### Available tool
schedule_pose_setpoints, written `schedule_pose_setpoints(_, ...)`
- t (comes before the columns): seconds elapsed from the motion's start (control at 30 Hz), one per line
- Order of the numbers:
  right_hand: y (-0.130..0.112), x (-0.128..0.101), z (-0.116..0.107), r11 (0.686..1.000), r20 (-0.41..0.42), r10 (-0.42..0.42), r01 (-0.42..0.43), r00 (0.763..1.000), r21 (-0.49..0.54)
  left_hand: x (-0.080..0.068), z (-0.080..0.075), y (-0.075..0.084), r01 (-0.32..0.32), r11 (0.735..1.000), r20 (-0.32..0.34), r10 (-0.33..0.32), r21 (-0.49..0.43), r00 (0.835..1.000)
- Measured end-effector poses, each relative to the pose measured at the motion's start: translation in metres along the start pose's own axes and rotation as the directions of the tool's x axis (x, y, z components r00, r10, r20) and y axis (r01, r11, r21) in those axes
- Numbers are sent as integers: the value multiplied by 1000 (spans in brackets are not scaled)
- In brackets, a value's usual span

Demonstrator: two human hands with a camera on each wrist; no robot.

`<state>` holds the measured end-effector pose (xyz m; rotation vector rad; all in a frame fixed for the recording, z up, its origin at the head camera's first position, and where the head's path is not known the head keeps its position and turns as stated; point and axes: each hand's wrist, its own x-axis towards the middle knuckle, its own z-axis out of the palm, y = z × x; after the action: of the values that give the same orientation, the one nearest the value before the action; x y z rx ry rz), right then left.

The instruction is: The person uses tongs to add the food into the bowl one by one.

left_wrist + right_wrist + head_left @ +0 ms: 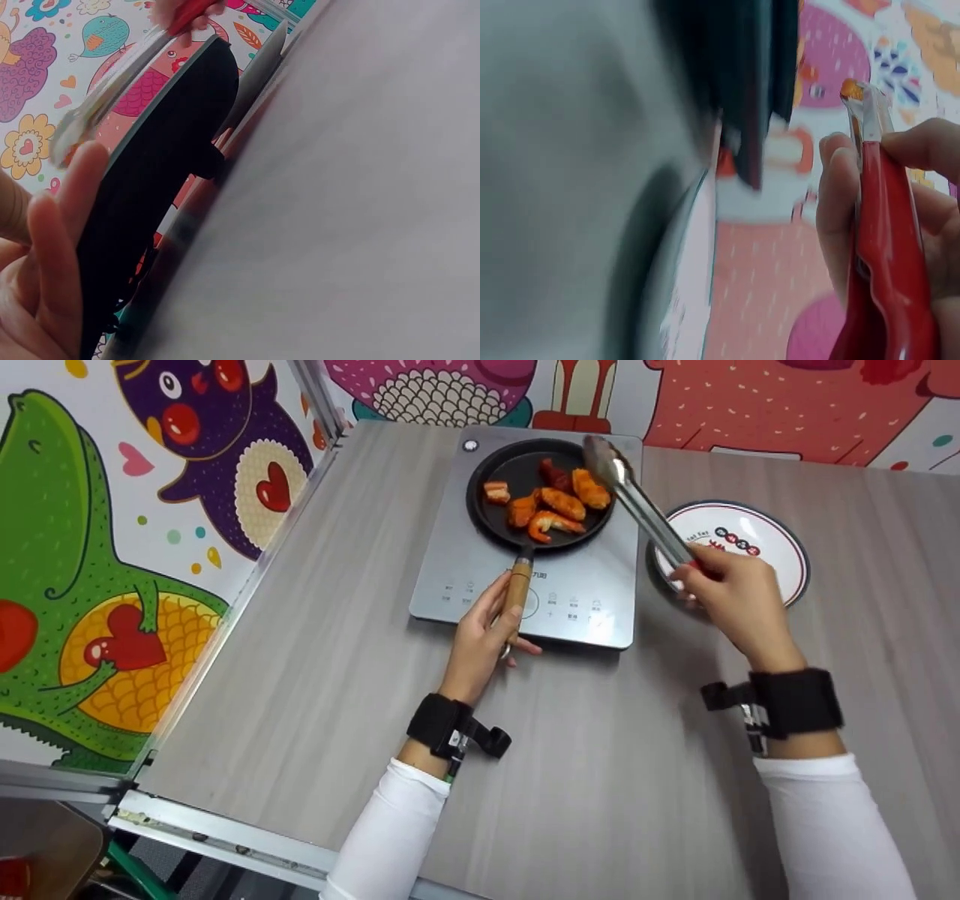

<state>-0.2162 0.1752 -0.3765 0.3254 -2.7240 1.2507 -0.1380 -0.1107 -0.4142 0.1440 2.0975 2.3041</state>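
My left hand holds the wooden handle of a small black frying pan, thumb along its top. The pan is over the silver induction cooktop; a strip of wall shows under its dark side in the left wrist view. Inside are a shrimp, a pale-and-red chunk and several browned pieces. My right hand grips metal tongs by their red handles. Their heads hang over the pan's right rim; an orange bit shows at the tips.
A white plate with a dark rim and printed design stands right of the cooktop, partly beneath my right hand. Cartoon-printed walls border the wood-grain table at the back and left. A metal frame edge runs along the front left.
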Motion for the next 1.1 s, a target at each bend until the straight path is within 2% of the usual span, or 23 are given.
schedule_pose_setpoints(0.2,-27,35,19,1000,105,-10,8,994,17,0,1,0,7,1000,9,-7,6,1000)
schedule_pose_setpoints(0.43,-43,61,29,994,222,65,-82,973,68,1,5,0,12,1000,22,-13,7,1000)
schedule_pose_setpoints(0.6,-51,69,39,996,247,62,-75,967,43,1,6,-1,18,1000,16,-18,-13,1000)
schedule_pose_setpoints(0.83,-61,73,50,999,266,41,-32,963,-38,0,5,-1,-6,1000,17,6,-27,1000)
schedule_pose_setpoints(1.1,-70,78,57,998,281,16,2,960,-64,-2,-2,1,-2,999,0,2,-36,1000)
